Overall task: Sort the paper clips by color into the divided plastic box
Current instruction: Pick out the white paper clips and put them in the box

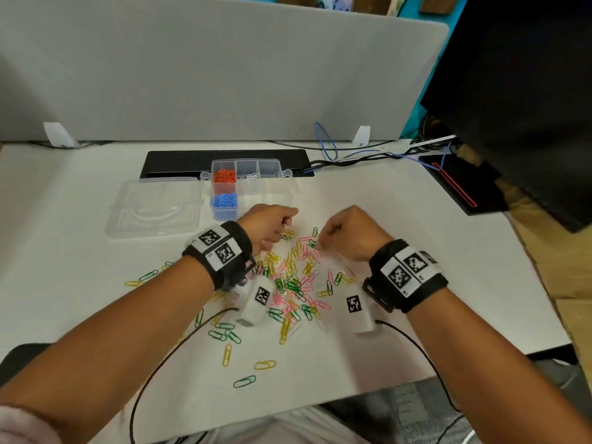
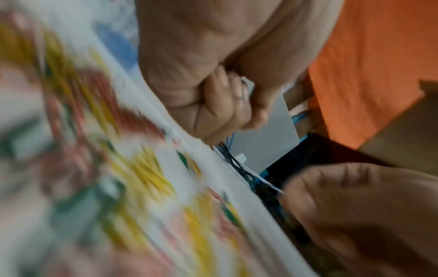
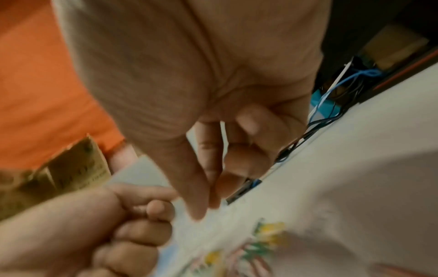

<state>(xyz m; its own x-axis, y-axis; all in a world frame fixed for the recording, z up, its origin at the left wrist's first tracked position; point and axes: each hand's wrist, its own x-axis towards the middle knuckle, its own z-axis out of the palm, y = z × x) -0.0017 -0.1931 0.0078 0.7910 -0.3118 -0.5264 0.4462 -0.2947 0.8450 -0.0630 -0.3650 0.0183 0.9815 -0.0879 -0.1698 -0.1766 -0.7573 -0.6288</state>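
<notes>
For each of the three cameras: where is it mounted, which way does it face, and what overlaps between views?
Head: looks down at the table, clip pile, divided box; both forearms show.
Left wrist: looks along the left hand over blurred clips.
Right wrist: looks along the right hand toward the table's far edge.
Shared: each wrist view catches the other hand.

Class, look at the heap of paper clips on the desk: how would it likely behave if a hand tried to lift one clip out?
The paper clips overlap in a tangle, so one would probably drag neighbours along. They look like thin wire, likely very light. Lying flat on the smooth desk, they would probably slide, not roll.
</notes>
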